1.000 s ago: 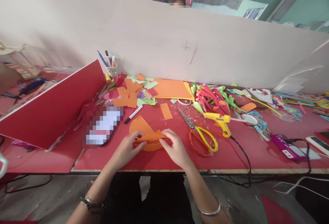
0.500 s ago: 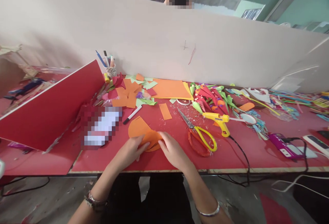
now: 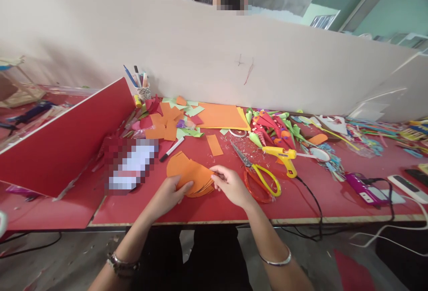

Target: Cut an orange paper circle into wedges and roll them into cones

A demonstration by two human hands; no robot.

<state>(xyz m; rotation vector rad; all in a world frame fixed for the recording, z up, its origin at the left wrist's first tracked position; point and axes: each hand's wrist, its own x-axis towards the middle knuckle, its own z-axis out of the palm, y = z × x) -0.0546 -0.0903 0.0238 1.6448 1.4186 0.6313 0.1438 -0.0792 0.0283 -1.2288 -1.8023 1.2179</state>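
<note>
Just past the table's near edge, the person's left hand (image 3: 170,194) pinches the lower left of a flat orange paper sheet (image 3: 192,174) between thumb and fingers, and the right hand (image 3: 232,187) pinches its right edge with thumb and fingertips. The sheet lies between both hands, over rounded orange paper pieces (image 3: 174,162) on the red tabletop (image 3: 214,214). Right of the hands rest scissors with red and yellow handles (image 3: 251,165), then a yellow glue gun (image 3: 284,153) with a black cord. Beyond the sheet lie a white marker with a black end (image 3: 173,148) and a small orange paper rectangle (image 3: 214,145). Farther back, stacked orange sheets (image 3: 219,116) sit beside a heap of red and green paper cones (image 3: 269,126), before a pale upright partition (image 3: 187,46).
</note>
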